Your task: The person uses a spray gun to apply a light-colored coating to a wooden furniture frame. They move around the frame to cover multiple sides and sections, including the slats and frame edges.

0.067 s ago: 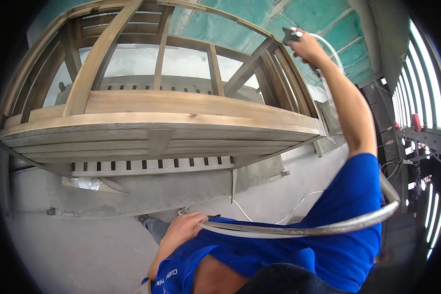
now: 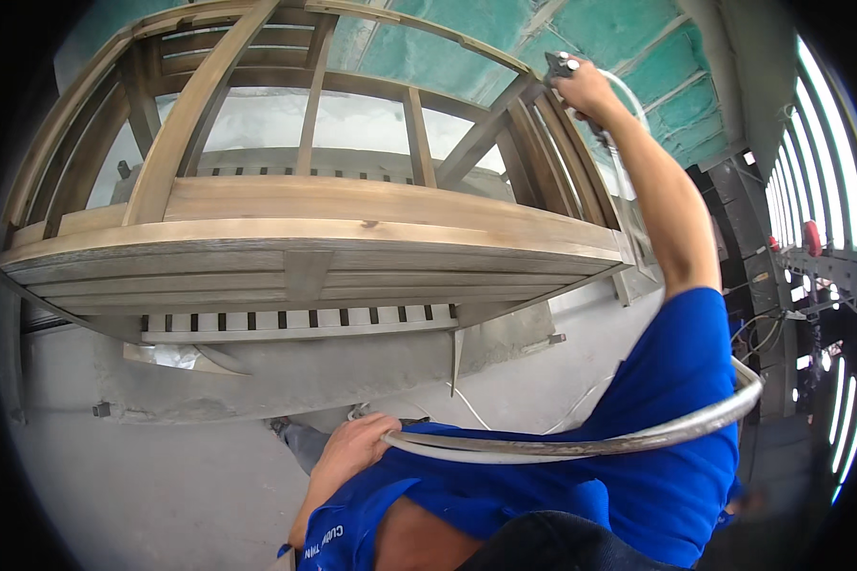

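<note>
A spray gun (image 2: 564, 67) is gripped in my right hand (image 2: 588, 92), with my arm stretched out to the far right corner of a wooden furniture frame (image 2: 371, 205). Its nozzle points left over the frame's upper rail; whether spray leaves it I cannot make out. My left hand (image 2: 359, 440) is closed round pale hoses (image 2: 562, 447) in front of my waist. They run across my body and loop back at my right elbow. The frame has brown rails and posts above and greyish panels on its near side.
Teal filter panels (image 2: 628, 38) line the far wall. Below the frame lie a white slatted piece (image 2: 295, 324) and a flat grey slab (image 2: 286, 381) on the grey floor. A thin white hose (image 2: 468, 404) trails over the floor. Dark racking (image 2: 747, 238) stands at the right.
My right hand and the spray gun have shifted slightly left toward the frame's corner. The hose loop by my right elbow has swung a little left. My left hand keeps its hold.
</note>
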`<state>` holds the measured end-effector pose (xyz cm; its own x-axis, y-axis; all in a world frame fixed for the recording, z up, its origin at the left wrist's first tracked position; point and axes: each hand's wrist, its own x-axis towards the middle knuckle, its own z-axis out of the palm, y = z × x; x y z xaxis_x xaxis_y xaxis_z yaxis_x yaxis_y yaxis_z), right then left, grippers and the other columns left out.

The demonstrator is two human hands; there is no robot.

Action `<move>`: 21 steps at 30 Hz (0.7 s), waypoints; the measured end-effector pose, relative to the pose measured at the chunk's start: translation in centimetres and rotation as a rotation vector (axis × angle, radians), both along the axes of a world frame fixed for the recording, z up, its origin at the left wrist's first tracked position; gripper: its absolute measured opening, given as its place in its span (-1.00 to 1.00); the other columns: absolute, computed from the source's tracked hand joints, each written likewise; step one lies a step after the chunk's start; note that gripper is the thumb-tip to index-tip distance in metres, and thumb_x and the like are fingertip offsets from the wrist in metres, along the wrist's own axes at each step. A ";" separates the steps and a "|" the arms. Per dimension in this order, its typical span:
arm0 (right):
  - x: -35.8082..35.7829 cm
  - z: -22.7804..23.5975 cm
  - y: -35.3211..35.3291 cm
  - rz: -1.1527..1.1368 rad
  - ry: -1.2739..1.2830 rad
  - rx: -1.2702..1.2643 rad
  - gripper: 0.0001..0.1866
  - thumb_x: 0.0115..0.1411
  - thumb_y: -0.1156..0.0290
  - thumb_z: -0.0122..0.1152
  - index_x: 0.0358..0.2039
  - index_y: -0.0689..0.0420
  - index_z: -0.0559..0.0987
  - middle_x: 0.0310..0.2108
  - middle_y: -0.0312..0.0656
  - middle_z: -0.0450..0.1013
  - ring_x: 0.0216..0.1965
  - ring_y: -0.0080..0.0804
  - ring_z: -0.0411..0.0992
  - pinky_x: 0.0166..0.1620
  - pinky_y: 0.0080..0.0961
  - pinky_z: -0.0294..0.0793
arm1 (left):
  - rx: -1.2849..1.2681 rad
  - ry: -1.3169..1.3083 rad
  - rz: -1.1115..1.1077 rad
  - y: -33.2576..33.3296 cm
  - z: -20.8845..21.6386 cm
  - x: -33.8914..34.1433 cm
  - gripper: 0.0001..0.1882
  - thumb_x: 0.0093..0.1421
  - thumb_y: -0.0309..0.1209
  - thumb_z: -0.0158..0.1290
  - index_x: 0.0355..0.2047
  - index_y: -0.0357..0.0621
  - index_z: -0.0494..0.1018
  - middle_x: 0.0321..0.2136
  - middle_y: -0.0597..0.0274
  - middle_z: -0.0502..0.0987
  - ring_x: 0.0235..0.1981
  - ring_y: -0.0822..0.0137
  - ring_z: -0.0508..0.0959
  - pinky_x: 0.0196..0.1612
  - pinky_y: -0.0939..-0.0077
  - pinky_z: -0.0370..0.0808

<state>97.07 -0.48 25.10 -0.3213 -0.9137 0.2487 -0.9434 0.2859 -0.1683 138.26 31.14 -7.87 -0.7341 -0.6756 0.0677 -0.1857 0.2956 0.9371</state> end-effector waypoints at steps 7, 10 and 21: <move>-2.2 -0.7 -2.6 0.378 -0.208 0.032 -0.69 0.21 0.27 0.25 -0.14 0.21 0.61 -0.61 -0.23 0.51 -0.60 -0.51 0.52 -0.61 -0.43 0.46 | 0.020 -0.059 0.199 2.3 1.4 -1.4 -0.72 0.07 -0.58 0.17 -0.19 -0.04 0.51 -0.32 0.11 0.57 -0.23 -0.10 0.59 -0.24 0.08 0.51; -2.7 -0.4 -2.2 0.519 -0.296 -0.046 -0.76 0.31 0.29 0.21 -0.09 0.11 0.60 -0.61 -0.33 0.46 -0.68 -0.60 0.33 -0.67 -0.57 0.29 | -0.009 -0.062 0.174 2.4 1.9 -2.9 -0.71 0.06 -0.58 0.17 -0.18 -0.05 0.51 -0.32 0.11 0.57 -0.23 -0.10 0.59 -0.24 0.08 0.51; -8.2 2.8 8.1 0.482 -0.403 0.453 -0.73 0.23 0.20 0.33 -0.23 0.11 0.53 -0.55 -0.29 0.52 -0.62 -0.61 0.38 -0.69 -0.61 0.24 | -0.006 -0.150 0.171 3.3 4.5 -3.7 -0.72 0.08 -0.61 0.17 -0.19 -0.07 0.53 -0.30 0.07 0.57 -0.20 -0.11 0.59 -0.21 0.06 0.50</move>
